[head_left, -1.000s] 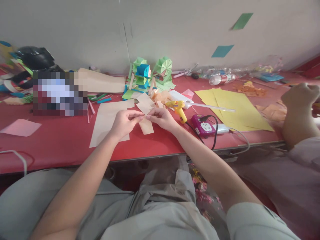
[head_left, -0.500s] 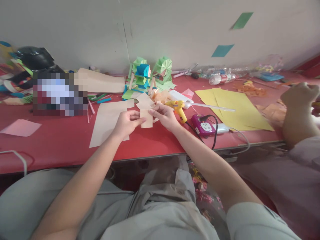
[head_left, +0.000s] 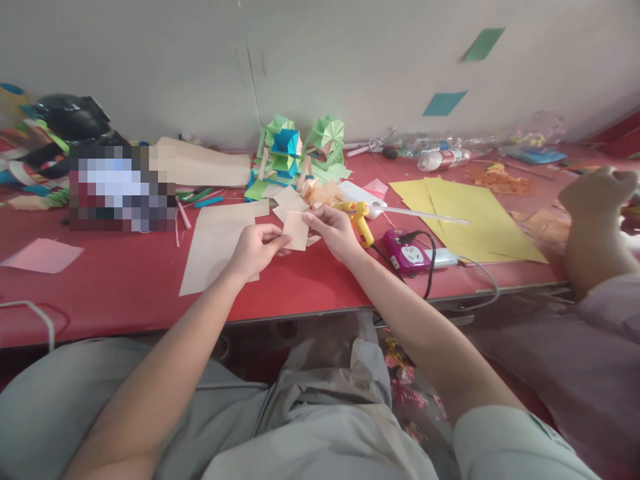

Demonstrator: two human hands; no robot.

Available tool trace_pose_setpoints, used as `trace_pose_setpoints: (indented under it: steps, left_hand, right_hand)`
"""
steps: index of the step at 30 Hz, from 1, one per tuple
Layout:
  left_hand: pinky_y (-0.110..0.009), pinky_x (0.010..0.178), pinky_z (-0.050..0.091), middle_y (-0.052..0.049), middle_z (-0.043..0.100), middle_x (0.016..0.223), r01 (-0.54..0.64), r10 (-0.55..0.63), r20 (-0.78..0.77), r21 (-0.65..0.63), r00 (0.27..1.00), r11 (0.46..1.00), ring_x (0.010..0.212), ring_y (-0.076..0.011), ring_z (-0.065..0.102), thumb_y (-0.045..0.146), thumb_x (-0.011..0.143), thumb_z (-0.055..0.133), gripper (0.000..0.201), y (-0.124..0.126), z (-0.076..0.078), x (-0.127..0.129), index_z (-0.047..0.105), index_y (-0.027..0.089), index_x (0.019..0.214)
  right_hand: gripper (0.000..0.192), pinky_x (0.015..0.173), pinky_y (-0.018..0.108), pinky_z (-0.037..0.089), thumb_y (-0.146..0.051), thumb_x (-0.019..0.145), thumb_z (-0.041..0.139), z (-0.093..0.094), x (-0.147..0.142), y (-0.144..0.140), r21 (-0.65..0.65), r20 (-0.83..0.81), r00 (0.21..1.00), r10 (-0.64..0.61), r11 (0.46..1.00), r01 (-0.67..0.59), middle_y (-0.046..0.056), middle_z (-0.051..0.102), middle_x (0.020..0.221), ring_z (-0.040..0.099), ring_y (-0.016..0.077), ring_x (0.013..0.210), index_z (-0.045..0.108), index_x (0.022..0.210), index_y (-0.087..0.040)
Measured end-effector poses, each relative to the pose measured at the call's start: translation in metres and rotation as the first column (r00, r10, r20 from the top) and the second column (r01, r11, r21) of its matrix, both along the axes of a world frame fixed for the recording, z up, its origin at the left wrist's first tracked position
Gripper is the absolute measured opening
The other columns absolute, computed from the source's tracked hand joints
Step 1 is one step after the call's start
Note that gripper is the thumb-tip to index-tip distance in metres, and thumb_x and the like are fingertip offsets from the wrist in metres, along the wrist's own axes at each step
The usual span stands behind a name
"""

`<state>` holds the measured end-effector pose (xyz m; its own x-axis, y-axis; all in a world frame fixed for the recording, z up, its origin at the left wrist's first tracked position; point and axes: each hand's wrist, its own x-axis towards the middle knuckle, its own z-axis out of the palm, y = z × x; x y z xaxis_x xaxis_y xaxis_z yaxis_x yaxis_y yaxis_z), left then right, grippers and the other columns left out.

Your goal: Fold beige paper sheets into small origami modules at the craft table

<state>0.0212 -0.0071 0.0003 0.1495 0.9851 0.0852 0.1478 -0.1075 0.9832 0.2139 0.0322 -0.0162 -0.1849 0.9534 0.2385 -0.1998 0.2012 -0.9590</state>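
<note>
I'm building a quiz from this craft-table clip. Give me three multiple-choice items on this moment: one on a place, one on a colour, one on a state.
1. Where does the glue gun lie?
A. beside the right hand
B. on the yellow sheets
C. by the pink square

2. What colour is the tabletop?
A. blue
B. red
C. white

3. How is the small tan paper held?
A. flat on the table, untouched
B. by the left hand alone
C. between both hands

Answers:
1 A, it lies just right of that hand.
2 B, red shows all around the papers.
3 C, fingers of both hands pinch its edges.
</note>
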Motion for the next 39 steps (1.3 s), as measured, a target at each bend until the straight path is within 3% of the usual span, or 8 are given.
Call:
trace_pose_setpoints:
  steps: [5, 11, 14, 18, 23, 29, 35, 39]
  left_hand:
    - [-0.036, 0.069, 0.062, -0.008, 0.075, 0.078, -0.070, 0.070, 0.014, 0.041, 0.997, 0.997, 0.071, -0.0251, 0.074, 0.054, 0.070, 0.083, 0.041, 0.005, -0.006, -0.003, 0.068, 0.017, 0.078]
    - [-0.039, 0.090, 0.059, -0.013, 0.075, 0.108, -0.151, 0.161, -0.043, 0.174, 0.986, 0.973, 0.103, -0.0268, 0.072, 0.035, 0.072, 0.082, 0.049, 0.008, -0.009, 0.000, 0.067, 0.016, 0.114]
    - [-0.041, 0.096, 0.057, -0.015, 0.073, 0.118, -0.092, 0.093, -0.001, 0.144, 0.996, 0.985, 0.114, -0.0293, 0.068, 0.033, 0.075, 0.080, 0.052, 0.005, -0.004, 0.001, 0.067, 0.015, 0.122]
    - [-0.043, 0.100, 0.055, -0.013, 0.069, 0.129, 0.159, -0.160, 0.119, 0.018, 0.980, 0.987, 0.123, -0.0326, 0.063, 0.035, 0.079, 0.078, 0.052, -0.002, 0.006, -0.002, 0.067, 0.018, 0.127]
    - [-0.042, 0.094, 0.059, -0.013, 0.067, 0.132, 0.236, -0.214, 0.223, -0.078, 0.951, 0.969, 0.116, -0.0315, 0.067, 0.041, 0.080, 0.079, 0.048, -0.004, 0.013, -0.004, 0.071, 0.021, 0.123]
    - [-0.036, 0.081, 0.062, -0.011, 0.074, 0.113, 0.136, -0.097, 0.230, -0.163, 0.968, 0.977, 0.098, -0.0257, 0.072, 0.047, 0.075, 0.083, 0.048, -0.005, 0.015, 0.001, 0.074, 0.018, 0.112]
    - [-0.034, 0.076, 0.061, -0.009, 0.074, 0.105, 0.111, -0.074, 0.212, -0.167, 0.974, 0.980, 0.093, -0.0249, 0.071, 0.046, 0.076, 0.080, 0.045, -0.005, 0.013, 0.001, 0.073, 0.017, 0.109]
    - [-0.033, 0.067, 0.060, -0.009, 0.073, 0.103, -0.001, 0.049, 0.256, -0.186, 0.965, 0.982, 0.093, -0.0270, 0.070, 0.038, 0.080, 0.067, 0.042, 0.002, 0.009, -0.003, 0.070, 0.016, 0.116]
  right_hand:
    - [0.047, 0.060, 0.025, 0.056, -0.060, 0.071, 0.080, 0.002, -0.001, -0.002, -0.033, 0.079, 0.991, 0.110, 0.994, -0.107, 0.002, 0.068, 0.073, 0.064, 0.0120, 0.065, 0.067, 0.084, -0.017]
    - [0.046, 0.051, 0.024, 0.049, -0.058, 0.069, 0.082, 0.002, -0.004, -0.004, 0.046, 0.186, 0.980, 0.073, 0.995, -0.083, -0.001, 0.062, 0.062, 0.057, 0.0102, 0.054, 0.066, 0.080, -0.016]
    - [0.047, 0.051, 0.023, 0.046, -0.057, 0.067, 0.084, 0.002, -0.005, -0.004, 0.045, 0.201, 0.974, 0.105, 0.992, -0.116, -0.001, 0.062, 0.062, 0.056, 0.0095, 0.055, 0.067, 0.082, -0.015]
    - [0.050, 0.055, 0.023, 0.047, -0.056, 0.063, 0.087, 0.002, -0.005, -0.002, 0.021, 0.173, 0.968, 0.182, 0.982, -0.188, -0.001, 0.065, 0.067, 0.058, 0.0098, 0.059, 0.066, 0.085, -0.016]
    - [0.051, 0.057, 0.023, 0.046, -0.056, 0.063, 0.087, -0.001, -0.005, 0.000, 0.023, 0.155, 0.967, 0.200, 0.978, -0.206, 0.000, 0.066, 0.071, 0.059, 0.0099, 0.062, 0.064, 0.086, -0.016]
    - [0.053, 0.062, 0.025, 0.049, -0.055, 0.062, 0.088, -0.003, -0.005, 0.001, 0.030, 0.200, 0.957, 0.211, 0.975, -0.221, 0.003, 0.069, 0.079, 0.064, 0.0128, 0.070, 0.064, 0.088, -0.016]
    - [0.051, 0.061, 0.026, 0.050, -0.057, 0.066, 0.084, 0.005, -0.006, -0.005, -0.017, 0.197, 0.955, 0.221, 0.975, -0.222, 0.002, 0.067, 0.078, 0.063, 0.0136, 0.070, 0.064, 0.090, -0.017]
    - [0.043, 0.056, 0.025, 0.046, -0.059, 0.079, 0.072, 0.007, -0.003, -0.005, 0.017, 0.211, 0.971, 0.110, 0.993, -0.116, -0.002, 0.055, 0.069, 0.054, 0.0112, 0.062, 0.061, 0.079, -0.018]
